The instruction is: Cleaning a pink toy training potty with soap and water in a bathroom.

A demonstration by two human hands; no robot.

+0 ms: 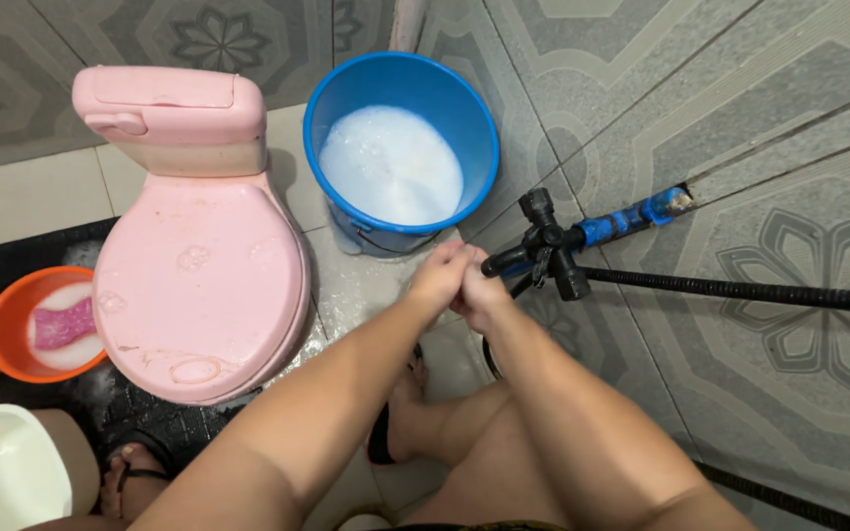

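Bare knees and forearms, left hand (pixel 440 278) and right hand (pixel 482 293) clasped together with fingers curled, what they grip hidden, black tap valve (pixel 548 244) with hose (pixel 740 291) just beside the right fingers, blue bucket (pixel 474 113) of foamy water behind, orange dipper (pixel 2 339) holding pink sponge (pixel 63 323) and suds, closed pink toilet (pixel 199 265).

Pink toilet (pixel 199 285), orange dipper (pixel 12 339) with pink sponge (pixel 63 323), white container (pixel 2 472)

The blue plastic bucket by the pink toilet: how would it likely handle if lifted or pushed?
The blue plastic bucket looks well filled with foamy white liquid, so probably heavy. Pushed or tilted, it would likely slosh. The wet floor tiles under it suggest it might slide rather than tip.
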